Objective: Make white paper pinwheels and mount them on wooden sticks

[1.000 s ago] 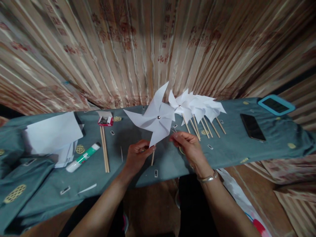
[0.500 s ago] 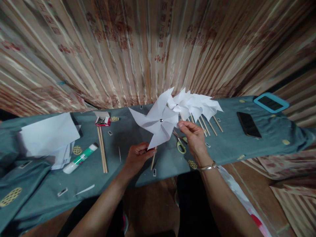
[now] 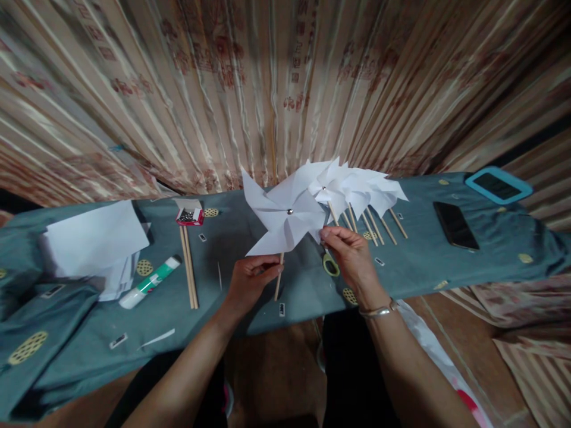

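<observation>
A white paper pinwheel [image 3: 285, 223] with a shiny pin at its centre is held up over the table. My left hand [image 3: 252, 282] is closed around its wooden stick, just below the blades. With thumb and fingers pinched, my right hand [image 3: 350, 249] grips the tip of the blade at the right. Beyond it, several finished-looking white pinwheels [image 3: 357, 187] lie overlapping, their sticks pointing toward me. A pair of scissors [image 3: 331, 265] with yellow-green handles lies partly hidden behind my right hand.
On the grey-green cloth [image 3: 232, 309] at left are white paper sheets [image 3: 96, 238], a glue stick [image 3: 149, 282], loose wooden sticks [image 3: 189, 267] and a small red box of pins [image 3: 190, 215]. At right lie a phone [image 3: 455, 226] and a blue-framed device [image 3: 498, 184]. A curtain [image 3: 267, 89] hangs behind.
The held pinwheel's blades have turned a little about the pin, with my right hand on a blade tip. My left hand stays on the stick. The whole view has shifted slightly.
</observation>
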### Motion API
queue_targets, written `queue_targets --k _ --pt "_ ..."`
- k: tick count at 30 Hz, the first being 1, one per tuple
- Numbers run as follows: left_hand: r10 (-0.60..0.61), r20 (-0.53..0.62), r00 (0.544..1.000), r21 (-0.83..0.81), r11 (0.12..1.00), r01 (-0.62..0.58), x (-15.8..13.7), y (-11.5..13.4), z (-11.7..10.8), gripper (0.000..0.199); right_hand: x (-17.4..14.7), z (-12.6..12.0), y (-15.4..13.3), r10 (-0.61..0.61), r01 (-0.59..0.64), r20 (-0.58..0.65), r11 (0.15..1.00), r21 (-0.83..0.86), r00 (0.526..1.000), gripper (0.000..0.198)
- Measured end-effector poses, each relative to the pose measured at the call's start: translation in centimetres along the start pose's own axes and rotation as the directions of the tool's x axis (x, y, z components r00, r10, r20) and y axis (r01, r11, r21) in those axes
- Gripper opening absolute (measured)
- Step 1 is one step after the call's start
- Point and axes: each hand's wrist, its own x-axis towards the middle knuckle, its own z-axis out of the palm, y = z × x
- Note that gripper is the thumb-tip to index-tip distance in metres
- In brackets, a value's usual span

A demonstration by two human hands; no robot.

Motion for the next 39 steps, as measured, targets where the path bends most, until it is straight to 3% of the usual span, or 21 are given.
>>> queue_targets --k 14,27,32,39 --pt "0.077 0.013 0.997 0.110 0.991 -0.078 0.0 0.0 0.1 0.014 -2.4 1.4 0.0 0.137 -0.139 0.172 0.990 0.003 0.975 0.027" --pt "0.091 0.005 0.996 0.081 0.993 -0.091 0.1 -0.4 0.2 0.014 -3.5 2.4 0.0 0.208 -0.224 0.254 0.974 0.036 0.945 0.031" --pt "0.079 0.000 0.997 0.060 0.995 -0.078 0.0 -0.3 0.4 0.015 -3.4 2.6 0.5 0.171 -0.180 0.276 0.984 0.008 0.946 0.032" --pt "0.037 -0.017 0.999 -0.010 0.999 -0.037 0.1 0.1 0.3 0.019 -3.8 2.4 1.7 0.072 0.009 0.344 0.974 -0.228 0.936 0.031"
